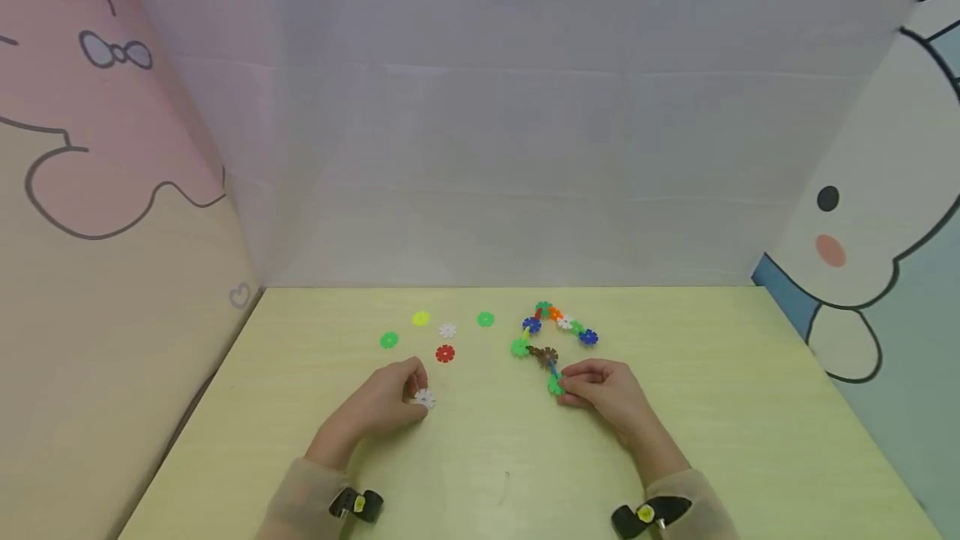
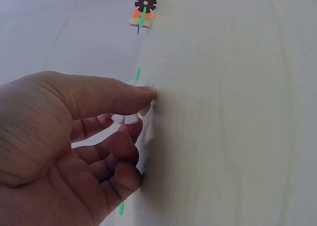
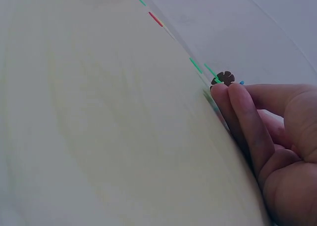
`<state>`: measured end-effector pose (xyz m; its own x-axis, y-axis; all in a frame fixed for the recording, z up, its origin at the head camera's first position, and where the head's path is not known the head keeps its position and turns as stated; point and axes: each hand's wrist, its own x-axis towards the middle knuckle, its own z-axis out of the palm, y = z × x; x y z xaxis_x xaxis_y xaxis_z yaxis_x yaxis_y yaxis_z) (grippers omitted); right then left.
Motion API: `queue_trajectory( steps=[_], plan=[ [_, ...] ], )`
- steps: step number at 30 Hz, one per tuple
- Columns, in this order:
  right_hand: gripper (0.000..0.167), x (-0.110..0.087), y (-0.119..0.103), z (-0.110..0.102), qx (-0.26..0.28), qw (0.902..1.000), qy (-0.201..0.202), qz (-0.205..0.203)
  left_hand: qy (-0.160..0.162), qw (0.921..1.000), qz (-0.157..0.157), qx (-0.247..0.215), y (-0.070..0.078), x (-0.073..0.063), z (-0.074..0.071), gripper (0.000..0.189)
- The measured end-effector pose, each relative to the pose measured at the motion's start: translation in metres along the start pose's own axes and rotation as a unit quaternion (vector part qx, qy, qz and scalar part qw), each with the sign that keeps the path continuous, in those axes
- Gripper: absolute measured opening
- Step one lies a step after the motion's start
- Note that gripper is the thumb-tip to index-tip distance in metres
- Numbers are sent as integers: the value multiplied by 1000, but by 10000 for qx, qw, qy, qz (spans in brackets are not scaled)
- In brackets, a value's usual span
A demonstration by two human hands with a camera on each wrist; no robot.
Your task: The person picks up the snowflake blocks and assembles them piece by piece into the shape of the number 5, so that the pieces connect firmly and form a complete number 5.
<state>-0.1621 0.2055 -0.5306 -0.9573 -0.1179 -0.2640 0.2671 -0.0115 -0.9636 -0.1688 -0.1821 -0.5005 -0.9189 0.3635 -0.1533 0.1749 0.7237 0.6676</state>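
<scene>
Pinched between thumb and fingers, a small white notched disc [image 1: 424, 399] is held by the left hand [image 1: 382, 398] over the near part of the tabletop [image 1: 480, 465]. Across from it, well apart, the right hand [image 1: 611, 394] grips a green disc [image 1: 555, 385] at the near end of a joined chain [image 1: 532, 325] of similar pieces. From that green disc the chain runs through a blue piece set edge-on [image 1: 553, 369], brown discs [image 1: 549, 357], another green one [image 1: 520, 347] and a blue one, then bends round at the far side and comes back through an orange disc [image 1: 555, 314], a white and a green one to a blue end disc [image 1: 588, 337]. Its two ends are apart. Beyond the left hand five loose discs lie separate from one another: a green [image 1: 388, 340], a yellow [image 1: 421, 318], a white [image 1: 447, 330] and a red one [image 1: 445, 353], with a second green [image 1: 486, 319] nearer the chain. Both wrists wear black straps over pale sleeves [image 1: 303, 498]. Behind hangs a creased whitish sheet [image 1: 450, 132], with cartoon-animal panels on either side.
</scene>
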Motion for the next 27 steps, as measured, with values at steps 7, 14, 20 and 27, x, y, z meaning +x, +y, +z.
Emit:
queue_trajectory(
  steps=[7, 14, 20, 27],
  plan=[
    [27, 3, 0, 1, -26, 10000, -54, -69, 144, 9932, -61, -1152, 22, 11, 18, 15],
    [29, 6, -1, 3, 37, 9999, -107, -123, 363, 9766, -159, -2113, 62, 31, 51, 11],
    [25, 5, 0, 4, -190, 9998, -13, 16, 542, 9671, -361, -2460, 90, 46, 81, 12],
    [25, 6, -2, 3, -579, 9983, -80, -24, 640, 9627, -317, -2608, 101, 55, 105, 12]
  ],
)
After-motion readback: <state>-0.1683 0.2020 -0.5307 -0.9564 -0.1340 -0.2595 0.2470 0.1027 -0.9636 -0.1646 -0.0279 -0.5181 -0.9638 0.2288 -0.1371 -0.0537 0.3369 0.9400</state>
